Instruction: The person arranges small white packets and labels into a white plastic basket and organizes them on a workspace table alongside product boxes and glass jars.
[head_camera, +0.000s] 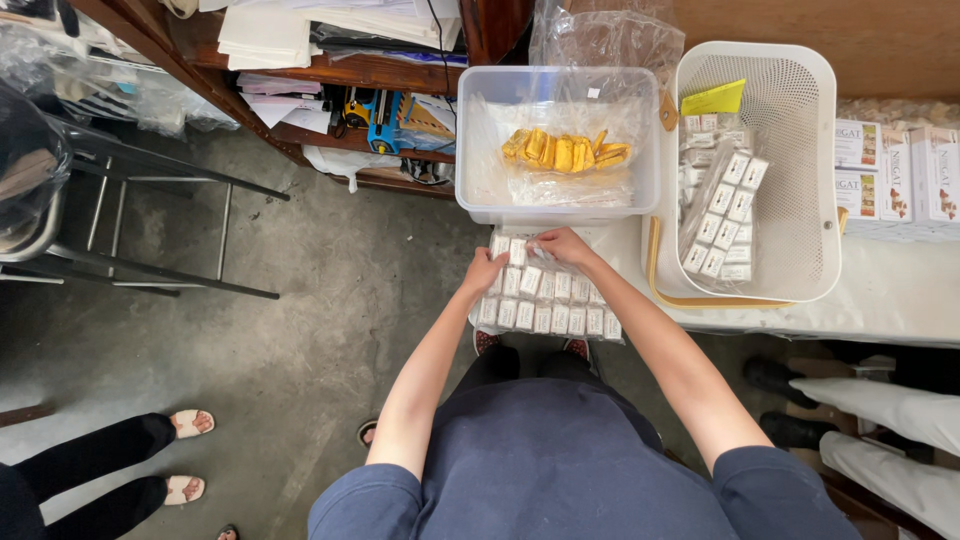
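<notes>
Looking straight down over a navy top and two bare arms; left hand (484, 270) curled at the upper left edge of a clear bag of small white packets (548, 300), fingers bent and pinching the plastic there; right hand (565, 245) just beside it at the bag's top edge, fingers closed on the film or on one packet, hard to tell which; both hands close together, nearly touching; bag lying on the near corner of the white-covered table (900, 290), packets inside lined up in neat rows; directly beyond the hands, a clear plastic tub (480, 140) holding a bag of yellow pieces (565, 152); to the right of that, a white perforated basket (815, 180) with another bag of white packets (722, 215) and a yellow slip (714, 98) inside; white cartons (895, 175) stacked at the far right; wooden shelf (340, 70) with papers at upper left; sandalled feet (188, 455) of another person on the concrete floor at lower left; light trouser legs (880, 420) at lower right.
</notes>
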